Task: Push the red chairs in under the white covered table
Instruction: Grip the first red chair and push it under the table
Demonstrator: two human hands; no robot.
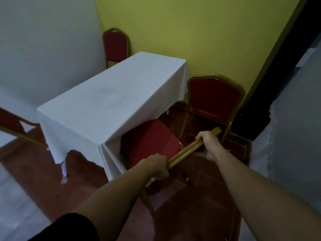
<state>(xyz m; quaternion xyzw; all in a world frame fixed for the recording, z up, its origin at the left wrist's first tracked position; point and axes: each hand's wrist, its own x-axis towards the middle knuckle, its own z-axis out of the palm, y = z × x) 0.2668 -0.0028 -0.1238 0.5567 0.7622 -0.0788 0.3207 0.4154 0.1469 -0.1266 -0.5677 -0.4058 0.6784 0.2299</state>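
Observation:
A table with a white cloth (104, 101) stands in the room's corner. Directly below me is a red chair with a gold frame (152, 138), its seat partly under the cloth's near right side. My left hand (159, 168) grips the left end of its gold top rail. My right hand (209, 143) grips the right end of the same rail. A second red chair (214, 98) stands to the right, apart from the table. A third red chair (115, 46) sits at the table's far end. Part of another red chair (12, 124) shows at the left edge.
A yellow wall (199, 32) runs behind the table and a pale wall (43, 40) lies to the left. A dark door frame (278, 72) and white drape (295, 136) stand on the right. The floor (78, 171) is reddish wood.

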